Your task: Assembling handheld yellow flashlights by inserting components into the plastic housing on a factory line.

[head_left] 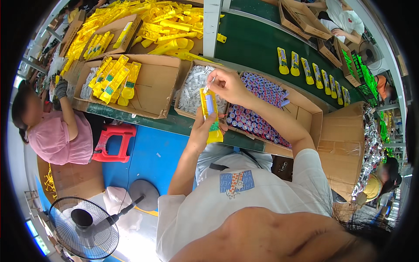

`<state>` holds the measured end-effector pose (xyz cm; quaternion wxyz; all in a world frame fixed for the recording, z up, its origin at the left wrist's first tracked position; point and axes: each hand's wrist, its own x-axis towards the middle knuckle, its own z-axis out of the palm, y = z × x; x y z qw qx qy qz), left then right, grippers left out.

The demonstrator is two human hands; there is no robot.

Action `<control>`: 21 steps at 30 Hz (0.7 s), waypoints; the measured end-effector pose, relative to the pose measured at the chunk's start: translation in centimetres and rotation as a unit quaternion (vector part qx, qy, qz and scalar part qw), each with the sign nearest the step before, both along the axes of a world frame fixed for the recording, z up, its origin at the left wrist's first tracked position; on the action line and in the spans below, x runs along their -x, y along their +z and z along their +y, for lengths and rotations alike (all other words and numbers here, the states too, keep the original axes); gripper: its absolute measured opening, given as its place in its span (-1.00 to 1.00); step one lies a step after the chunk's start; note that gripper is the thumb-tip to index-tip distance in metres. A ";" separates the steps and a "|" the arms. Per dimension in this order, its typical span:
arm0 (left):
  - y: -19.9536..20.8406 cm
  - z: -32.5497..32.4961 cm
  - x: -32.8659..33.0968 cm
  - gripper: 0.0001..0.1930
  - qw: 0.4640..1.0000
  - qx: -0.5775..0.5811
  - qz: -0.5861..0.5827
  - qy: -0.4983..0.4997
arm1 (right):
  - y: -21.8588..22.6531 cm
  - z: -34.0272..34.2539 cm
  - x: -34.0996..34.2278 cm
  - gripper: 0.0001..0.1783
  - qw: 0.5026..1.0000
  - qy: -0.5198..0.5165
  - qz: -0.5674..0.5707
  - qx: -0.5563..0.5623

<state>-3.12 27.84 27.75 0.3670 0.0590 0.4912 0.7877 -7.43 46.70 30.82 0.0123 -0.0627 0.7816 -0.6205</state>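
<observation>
My left hand [201,131] is closed around a long yellow plastic casing [214,137], held tilted over the table's front edge. Inside the casing lie a purple cylindrical battery [211,104] and a green circuit board [214,126]. Just above the casing's far end, my right hand [230,85] pinches a small white piece [210,79]; its exact kind is hard to see. Under both hands is a cardboard box of small white plastic parts [192,89]. Right of it, close to my right forearm, a box holds many upright purple batteries [253,118].
At left, a cardboard box [152,102] holds yellow casings with boards. Yellow parts [170,26] are heaped behind it. Filled yellow casings [306,72] stand in a row on the green belt [248,39]. A co-worker [59,131], a red stool [115,143] and a fan [83,227] are leftward.
</observation>
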 end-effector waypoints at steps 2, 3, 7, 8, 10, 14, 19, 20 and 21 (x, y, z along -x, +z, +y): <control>-0.1 0.0 0.0 -0.65 1.000 -0.008 0.010 0.011 | -0.3 0.3 -0.1 -0.84 0.992 -0.040 0.080 -0.090; -0.2 0.1 0.0 -0.67 0.999 -0.016 0.019 0.021 | -0.3 0.5 -0.1 -0.83 0.982 -0.059 0.119 -0.135; -0.9 0.5 0.5 -0.65 0.997 0.015 0.076 0.029 | 1.2 -0.1 -0.7 -0.76 0.995 -0.038 -0.069 -0.062; -0.8 0.7 0.7 -0.66 0.993 0.023 0.113 0.015 | 0.6 0.3 -0.3 -0.77 0.990 -0.062 -0.029 -0.126; -0.4 0.7 0.9 -0.65 0.989 0.011 0.148 0.003 | 1.0 0.4 -0.2 -0.79 0.984 -0.064 0.079 -0.143; 1.1 0.8 2.3 -0.43 0.987 -0.066 0.089 -0.119 | 1.8 2.3 -0.2 -0.89 0.964 0.000 0.164 -0.210; 0.5 -6.6 14.7 -0.77 0.854 0.279 0.351 0.263 | 2.1 19.8 8.8 -0.76 0.897 -0.354 0.097 -0.247; 0.2 -8.5 17.9 -0.75 0.651 0.468 0.519 0.296 | -1.1 29.6 11.5 -0.75 0.792 -0.365 0.226 -0.433; -1.5 -11.4 19.5 -0.61 0.403 0.618 0.597 0.315 | -2.5 31.8 13.2 -0.70 0.790 -0.388 0.115 -0.460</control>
